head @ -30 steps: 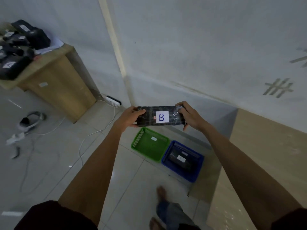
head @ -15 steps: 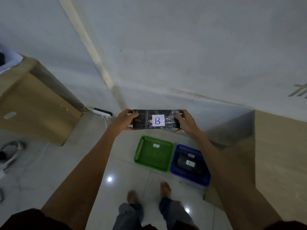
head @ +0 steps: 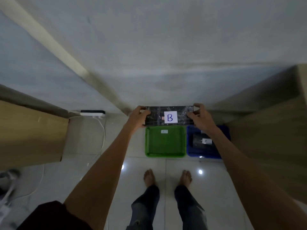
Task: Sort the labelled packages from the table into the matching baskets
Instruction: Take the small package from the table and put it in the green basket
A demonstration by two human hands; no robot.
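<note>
A black package (head: 167,117) with a white label marked B is held in the air by its two short ends, the left hand (head: 138,117) clamped on one and the right hand (head: 200,117) on the other. It is held above the far edge of a green basket (head: 165,154) on the floor, beside which a blue basket (head: 191,151) with a dark package (head: 200,143) inside is seen.

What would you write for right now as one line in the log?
hands: left + right hold package B | over: green basket, blue basket | released: no

Both arms reach straight out; the left hand (head: 138,117) and right hand (head: 200,117) each clamp one end of the package (head: 169,115).
</note>
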